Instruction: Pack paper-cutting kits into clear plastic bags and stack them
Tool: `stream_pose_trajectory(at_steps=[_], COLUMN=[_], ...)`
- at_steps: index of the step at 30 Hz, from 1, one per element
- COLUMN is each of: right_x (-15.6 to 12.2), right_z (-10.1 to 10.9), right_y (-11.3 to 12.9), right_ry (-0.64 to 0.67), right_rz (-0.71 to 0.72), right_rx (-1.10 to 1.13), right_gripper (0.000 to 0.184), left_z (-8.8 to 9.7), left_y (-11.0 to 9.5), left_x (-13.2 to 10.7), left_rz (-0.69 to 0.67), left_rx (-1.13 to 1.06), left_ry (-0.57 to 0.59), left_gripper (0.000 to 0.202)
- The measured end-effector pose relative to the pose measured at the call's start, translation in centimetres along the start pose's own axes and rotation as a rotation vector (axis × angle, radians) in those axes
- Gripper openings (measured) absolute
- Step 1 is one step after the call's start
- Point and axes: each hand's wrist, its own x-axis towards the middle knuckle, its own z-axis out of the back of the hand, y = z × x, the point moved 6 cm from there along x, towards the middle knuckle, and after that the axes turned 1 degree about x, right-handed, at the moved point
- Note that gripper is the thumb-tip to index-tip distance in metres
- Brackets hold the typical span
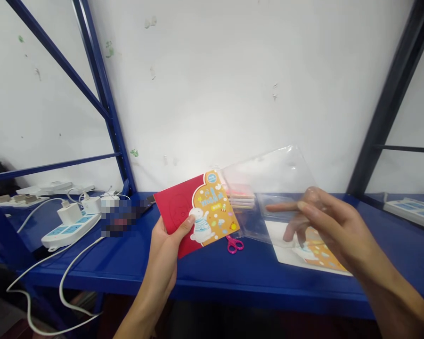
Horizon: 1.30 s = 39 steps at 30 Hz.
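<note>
My left hand (175, 240) grips a red and orange cartoon card pack (212, 216), thumb on its front beside a white bear picture. A clear plastic bag (272, 174) stretches from the pack's right edge across to my right hand (318, 216). That hand pinches the bag near its right end, with the index finger stretched out to the left; the bag partly overlaps the fingers. Below it a white and orange printed sheet (328, 259) lies on the blue shelf, partly covered by my hand. Pink scissors (235, 245) lie just under the pack, their blades hidden.
A stack of coloured booklets or paper (243, 197) sits behind the bag. To the left are a white power strip (72, 230) with plugged-in adapters and loose white cables (61, 273). Blue rack posts (109, 108) rise at the left, and another power strip (411, 209) is at the right.
</note>
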Motion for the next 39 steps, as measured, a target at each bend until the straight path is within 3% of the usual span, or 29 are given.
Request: stream_pose_trajectory(at_steps=[4, 9, 15, 25, 32, 39], right_x=[0.4, 0.6, 0.9, 0.9, 1.0, 1.3], right_z=[-0.2, -0.3, -0.5, -0.3, -0.4, 0.0], right_y=[-0.8, -1.3, -3.0, -2.3, -3.0, -3.4], right_ry=[0.075, 0.080, 0.196, 0.180, 0.215, 0.156], right_rz=[-0.011, -0.076, -0.147, -0.011, -0.036, -0.071], right_rx=[0.016, -0.051, -0.166, -0.125, -0.139, -0.136], right_gripper=[0.036, 0.031, 0.047, 0.037, 0.038, 0.038], left_z=[-0.2, -0.4, -0.1, 0.2, 0.1, -0.3], left_y=[0.2, 0.4, 0.3, 0.0, 0.3, 0.0], left_x=[-0.1, -0.1, -0.1, 0.1, 0.1, -0.2], left_rz=[0.046, 0.162, 0.167, 0.156, 0.203, 0.258], left_rx=[-0.055, -0.108, -0.058, 0.003, 0.017, 0.015], left_ry=[-0.016, 0.036, 0.091, 0.120, 0.169, 0.175], left_gripper=[0.052, 0.042, 0.050, 0.058, 0.059, 0.055])
